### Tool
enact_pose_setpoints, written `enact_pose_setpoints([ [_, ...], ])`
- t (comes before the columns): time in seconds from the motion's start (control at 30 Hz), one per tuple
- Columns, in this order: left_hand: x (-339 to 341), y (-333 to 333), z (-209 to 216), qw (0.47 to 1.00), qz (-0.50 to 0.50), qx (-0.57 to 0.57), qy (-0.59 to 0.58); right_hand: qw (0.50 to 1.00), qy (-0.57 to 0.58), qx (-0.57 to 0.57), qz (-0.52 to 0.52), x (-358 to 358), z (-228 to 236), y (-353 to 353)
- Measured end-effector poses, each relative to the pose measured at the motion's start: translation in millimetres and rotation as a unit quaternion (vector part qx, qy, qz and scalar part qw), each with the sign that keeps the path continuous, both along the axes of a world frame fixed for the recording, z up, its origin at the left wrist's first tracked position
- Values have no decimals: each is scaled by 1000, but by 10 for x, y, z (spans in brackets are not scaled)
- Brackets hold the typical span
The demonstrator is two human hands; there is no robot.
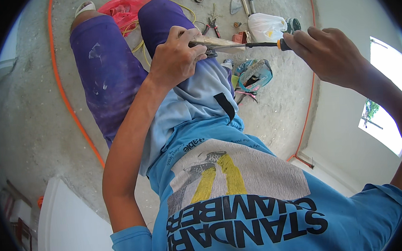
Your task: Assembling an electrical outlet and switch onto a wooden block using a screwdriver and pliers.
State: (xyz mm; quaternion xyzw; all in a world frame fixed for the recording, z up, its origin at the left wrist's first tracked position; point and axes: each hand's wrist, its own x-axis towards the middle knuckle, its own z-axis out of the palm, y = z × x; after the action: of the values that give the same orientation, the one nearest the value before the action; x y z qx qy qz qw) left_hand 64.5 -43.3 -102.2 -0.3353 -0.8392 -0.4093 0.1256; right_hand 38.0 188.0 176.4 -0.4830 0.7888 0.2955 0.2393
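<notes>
My left hand [173,56] is closed around a pale wooden strip [223,42] above my thigh. A small dark part [211,52] shows just under the strip by my fingers; its kind is hard to make out. In my right hand [328,55] is a screwdriver [257,44] with a black and orange handle, held almost level. Its thin shaft points left and runs alongside the strip toward the dark part. Whether the tip touches that part cannot be seen, as my left fingers are close around it.
Beyond my knees lie a red plastic bag [122,11], a yellow cord [182,8] and pliers [212,28]. A white plastic bag [266,27] and a clear-and-teal bag [258,72] stand at right. An orange conduit [61,88] runs along the concrete floor at left.
</notes>
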Motion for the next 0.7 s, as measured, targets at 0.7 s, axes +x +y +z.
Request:
enact_pose_setpoints([
  [0.7,9,8,-17,1000,0,4,10,988,65,-55,126,-6,-13,140],
])
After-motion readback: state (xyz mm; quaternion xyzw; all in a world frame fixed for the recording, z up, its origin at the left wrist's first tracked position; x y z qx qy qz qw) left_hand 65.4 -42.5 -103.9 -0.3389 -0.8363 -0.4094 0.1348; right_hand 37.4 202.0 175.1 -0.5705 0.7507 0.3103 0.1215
